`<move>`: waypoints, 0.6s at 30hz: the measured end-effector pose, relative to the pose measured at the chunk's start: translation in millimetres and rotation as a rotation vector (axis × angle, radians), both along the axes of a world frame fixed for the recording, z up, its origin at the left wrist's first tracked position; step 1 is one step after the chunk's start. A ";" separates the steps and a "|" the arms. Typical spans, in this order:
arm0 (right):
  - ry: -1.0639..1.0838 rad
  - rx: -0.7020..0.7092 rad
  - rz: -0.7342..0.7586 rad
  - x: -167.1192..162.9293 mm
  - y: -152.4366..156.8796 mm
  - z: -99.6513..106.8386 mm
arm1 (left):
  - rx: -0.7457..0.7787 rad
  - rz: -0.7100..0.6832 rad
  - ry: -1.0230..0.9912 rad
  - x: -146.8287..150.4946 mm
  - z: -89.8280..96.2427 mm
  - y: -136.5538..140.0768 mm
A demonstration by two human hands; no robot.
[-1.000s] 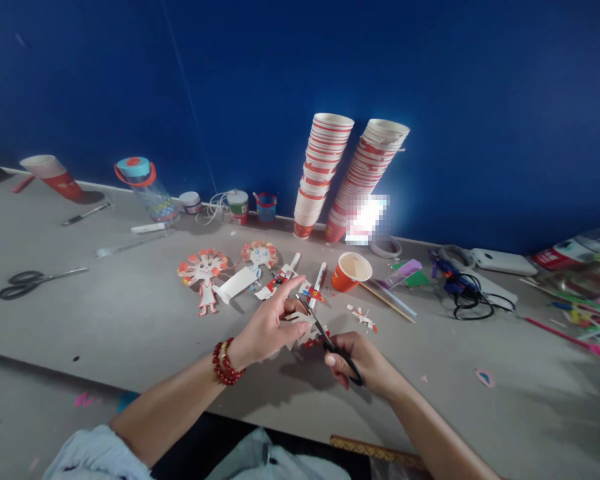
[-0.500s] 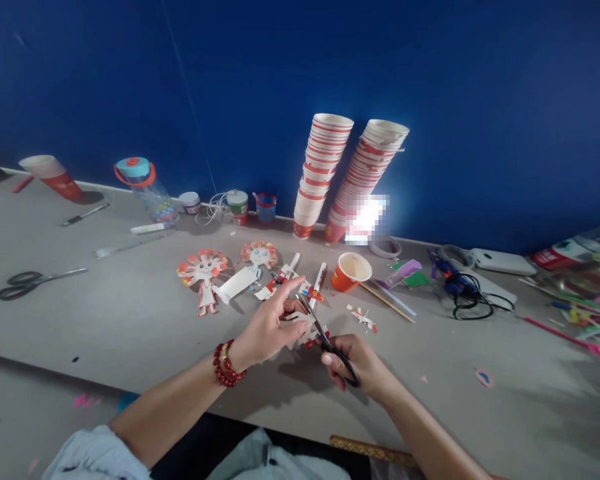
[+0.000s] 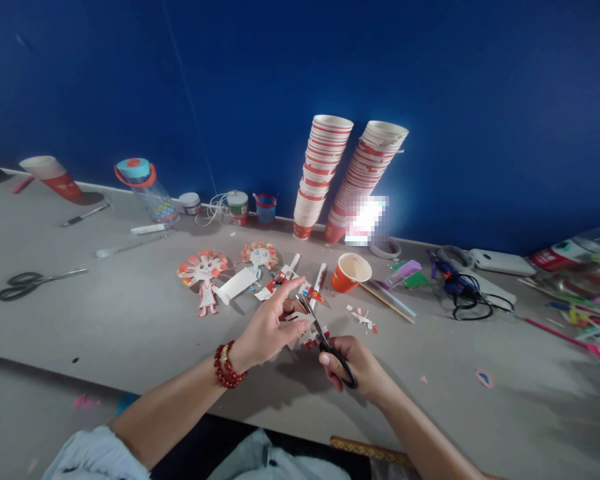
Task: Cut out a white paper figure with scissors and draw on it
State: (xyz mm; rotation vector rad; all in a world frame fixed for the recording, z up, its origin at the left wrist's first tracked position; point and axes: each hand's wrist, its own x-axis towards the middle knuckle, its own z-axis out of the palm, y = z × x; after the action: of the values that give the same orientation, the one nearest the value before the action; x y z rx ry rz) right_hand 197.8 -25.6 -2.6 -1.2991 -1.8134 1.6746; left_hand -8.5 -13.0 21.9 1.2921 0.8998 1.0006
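My right hand [image 3: 347, 363] is closed round the handles of black-handled scissors [image 3: 316, 319], whose blades point up and to the left. Between thumb and fingers, my left hand [image 3: 275, 327] grips a small piece of white paper [image 3: 299, 322], right beside the blades. How deep the paper sits between the blades is hard to see. Red and white paper scraps [image 3: 313, 341] show beneath the hands. Left of them lie two paper figures, one a doll with an orange-fringed head [image 3: 205, 268], the other a fringed face [image 3: 259, 255] partly next to a white strip [image 3: 237, 285].
An orange paper cup [image 3: 351, 273] stands beyond my hands, near a wooden stick [image 3: 390, 303]. Two tall cup stacks [image 3: 323, 175] lean by the blue wall. Another pair of scissors [image 3: 40, 280] lies far left. A glue gun [image 3: 455, 280] with its black cord sits at right.
The right hand and scissors have shifted very slightly, with the handles a little further left. The left hand keeps its grip on the paper in nearly the same place.
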 end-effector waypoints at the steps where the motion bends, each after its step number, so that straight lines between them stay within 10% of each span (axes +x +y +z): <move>1: -0.003 0.003 0.001 0.1 0.0 -0.7 | 0.004 0.002 0.000 0.1 -0.2 0.0; 18: 0.084 0.059 -0.146 -1.9 -4.6 -5.6 | 0.048 0.066 0.053 3.9 -6.8 -2.4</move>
State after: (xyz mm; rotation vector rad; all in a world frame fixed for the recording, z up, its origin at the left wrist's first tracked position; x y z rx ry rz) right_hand 195.9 -30.2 -8.3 -1.2832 -1.6650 1.5634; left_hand -4.7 -15.3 15.1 1.3425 0.9693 1.0487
